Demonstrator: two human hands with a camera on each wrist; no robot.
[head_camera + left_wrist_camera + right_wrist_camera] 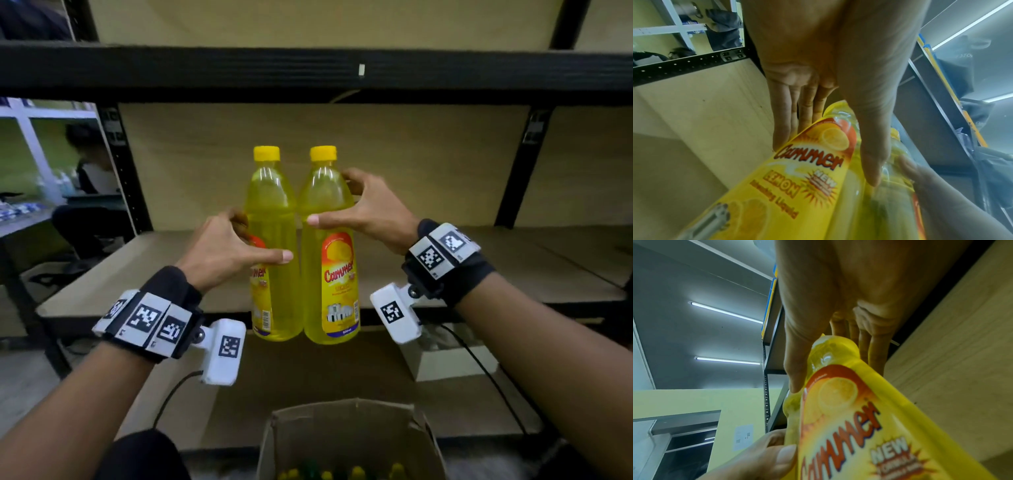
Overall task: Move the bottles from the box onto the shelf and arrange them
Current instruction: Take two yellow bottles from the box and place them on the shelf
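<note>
Two yellow bottles with yellow caps are held side by side in the air, just in front of the wooden shelf board (496, 270). My left hand (236, 246) grips the left bottle (274, 212) around its middle, thumb across the front. In the left wrist view the left bottle (807, 186) fills the lower half under the left hand (828, 129). My right hand (346, 202) grips the right bottle (329, 267) near its shoulder. The right wrist view shows the right bottle (849, 418) under the right hand (818, 353). Below stands the open cardboard box (346, 421) with several more bottle caps inside.
A black upper shelf beam (308, 72) runs overhead, with black uprights (120, 164) on both sides. A small white box (445, 359) sits on the lower level at the right. Another person (92, 171) sits beyond the rack at the left.
</note>
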